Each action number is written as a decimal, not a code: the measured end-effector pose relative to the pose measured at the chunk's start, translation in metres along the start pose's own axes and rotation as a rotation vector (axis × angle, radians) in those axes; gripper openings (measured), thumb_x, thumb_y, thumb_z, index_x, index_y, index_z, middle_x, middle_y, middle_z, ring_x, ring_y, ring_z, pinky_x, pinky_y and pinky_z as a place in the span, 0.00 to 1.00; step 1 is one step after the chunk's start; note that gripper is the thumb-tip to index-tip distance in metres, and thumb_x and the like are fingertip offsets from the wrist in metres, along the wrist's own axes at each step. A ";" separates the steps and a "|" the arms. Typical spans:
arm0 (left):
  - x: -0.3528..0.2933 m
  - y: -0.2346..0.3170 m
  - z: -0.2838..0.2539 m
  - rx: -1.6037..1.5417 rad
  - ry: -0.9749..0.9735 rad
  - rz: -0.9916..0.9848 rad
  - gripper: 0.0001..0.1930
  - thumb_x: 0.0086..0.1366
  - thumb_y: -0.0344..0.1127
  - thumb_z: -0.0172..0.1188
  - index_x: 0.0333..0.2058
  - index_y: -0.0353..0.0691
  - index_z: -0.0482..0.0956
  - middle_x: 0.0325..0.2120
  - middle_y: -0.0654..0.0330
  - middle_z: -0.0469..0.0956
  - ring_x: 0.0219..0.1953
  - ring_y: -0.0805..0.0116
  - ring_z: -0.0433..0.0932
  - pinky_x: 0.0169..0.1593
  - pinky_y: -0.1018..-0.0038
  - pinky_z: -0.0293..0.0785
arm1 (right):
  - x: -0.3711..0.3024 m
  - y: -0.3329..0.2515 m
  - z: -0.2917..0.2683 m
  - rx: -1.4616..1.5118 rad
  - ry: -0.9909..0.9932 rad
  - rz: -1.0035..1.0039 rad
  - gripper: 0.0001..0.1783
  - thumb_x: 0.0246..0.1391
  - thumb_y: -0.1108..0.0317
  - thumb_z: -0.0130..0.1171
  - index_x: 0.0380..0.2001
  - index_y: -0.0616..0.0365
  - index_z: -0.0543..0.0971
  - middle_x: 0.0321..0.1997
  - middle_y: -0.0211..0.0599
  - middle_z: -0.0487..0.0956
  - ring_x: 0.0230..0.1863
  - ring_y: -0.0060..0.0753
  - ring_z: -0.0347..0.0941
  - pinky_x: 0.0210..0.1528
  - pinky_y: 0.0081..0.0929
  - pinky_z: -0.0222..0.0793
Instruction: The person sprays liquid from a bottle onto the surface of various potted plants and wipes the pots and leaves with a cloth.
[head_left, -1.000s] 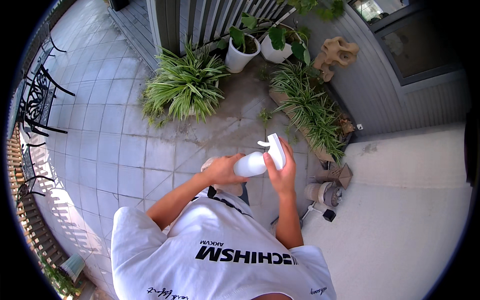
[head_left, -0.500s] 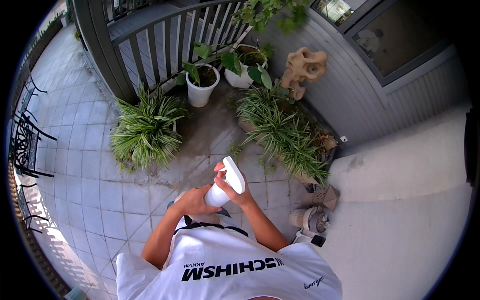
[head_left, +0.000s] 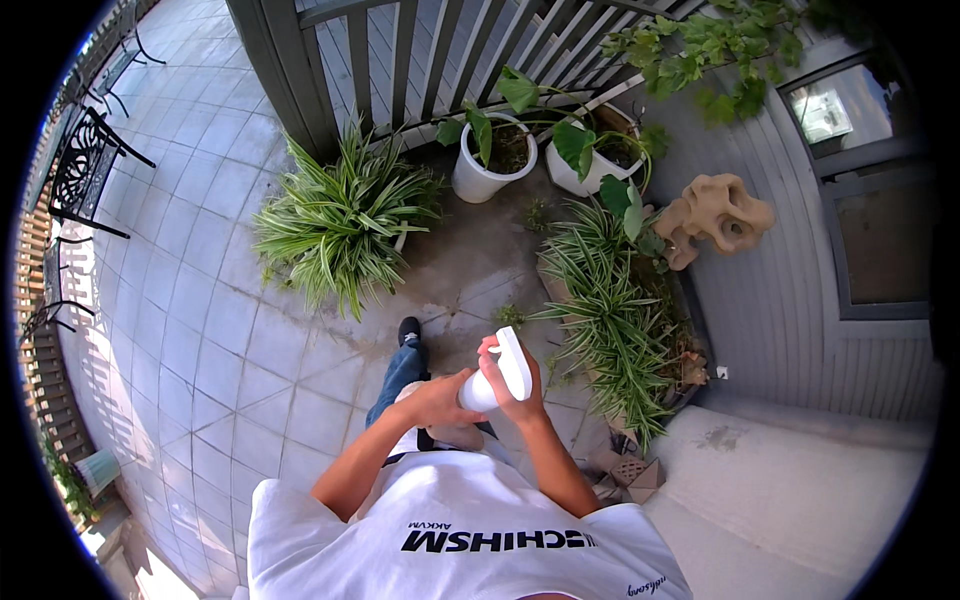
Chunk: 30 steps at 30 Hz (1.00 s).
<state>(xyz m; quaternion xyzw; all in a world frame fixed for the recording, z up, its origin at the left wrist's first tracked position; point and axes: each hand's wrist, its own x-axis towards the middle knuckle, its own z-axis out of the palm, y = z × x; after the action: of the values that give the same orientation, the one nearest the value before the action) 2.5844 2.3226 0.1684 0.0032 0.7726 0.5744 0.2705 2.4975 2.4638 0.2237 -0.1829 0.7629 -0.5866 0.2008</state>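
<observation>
A white spray bottle is held in front of my waist, tilted with its head up and to the right. My right hand is closed round its neck, with fingers up by the trigger. Round the lower body of the bottle wraps my left hand. Beyond the bottle, to the right, a long planter of striped spider plants runs along the wall. Another bushy spider plant stands ahead to the left. My foot in a dark shoe shows on the paving between them.
Two white pots, one round and one angular, hold large-leaved plants by the grey railing. A tan holed rock stands by the grey wall. Black metal chairs stand far left; a pale ledge lies right.
The view has turned left, so plants and railing sit further right. My leg and shoe have come into sight. Both hands keep their hold on the spray bottle.
</observation>
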 end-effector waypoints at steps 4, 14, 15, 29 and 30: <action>0.070 -0.032 -0.006 0.002 -0.077 -0.068 0.41 0.54 0.57 0.66 0.57 0.35 0.61 0.40 0.36 0.79 0.43 0.38 0.78 0.49 0.56 0.73 | 0.052 0.048 -0.014 -0.070 -0.046 0.020 0.15 0.54 0.69 0.63 0.44 0.60 0.75 0.36 0.33 0.77 0.36 0.25 0.72 0.41 0.25 0.70; 0.232 -0.196 0.028 -0.208 0.201 -0.221 0.51 0.53 0.54 0.67 0.67 0.38 0.48 0.42 0.35 0.78 0.45 0.39 0.78 0.50 0.55 0.72 | 0.185 0.281 -0.004 0.065 -0.302 0.006 0.08 0.53 0.74 0.57 0.37 0.61 0.73 0.39 0.40 0.80 0.46 0.33 0.76 0.46 0.29 0.71; 0.252 -0.225 0.033 -0.200 0.206 -0.269 0.51 0.53 0.54 0.67 0.67 0.37 0.48 0.42 0.35 0.78 0.44 0.38 0.78 0.50 0.55 0.73 | 0.198 0.316 0.002 0.039 -0.346 0.006 0.08 0.53 0.74 0.57 0.37 0.61 0.73 0.39 0.41 0.81 0.47 0.33 0.77 0.47 0.30 0.71; 0.392 -0.419 0.079 0.710 -0.118 -0.326 0.17 0.57 0.35 0.61 0.44 0.33 0.80 0.36 0.53 0.84 0.39 0.60 0.84 0.35 0.66 0.78 | 0.276 0.674 0.130 0.017 -0.294 -0.160 0.06 0.53 0.70 0.61 0.30 0.62 0.76 0.25 0.40 0.77 0.26 0.34 0.75 0.30 0.29 0.70; 0.386 -0.416 0.085 0.715 -0.117 -0.271 0.15 0.56 0.35 0.62 0.41 0.35 0.82 0.37 0.54 0.84 0.39 0.60 0.84 0.35 0.67 0.78 | 0.269 0.677 0.139 0.024 -0.318 -0.170 0.06 0.53 0.70 0.61 0.30 0.62 0.76 0.24 0.39 0.77 0.26 0.31 0.75 0.30 0.28 0.70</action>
<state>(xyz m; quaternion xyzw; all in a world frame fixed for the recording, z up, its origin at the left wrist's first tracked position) 2.4179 2.3782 -0.3777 0.0278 0.9008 0.2268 0.3694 2.3113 2.3766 -0.4890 -0.3349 0.6964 -0.5741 0.2707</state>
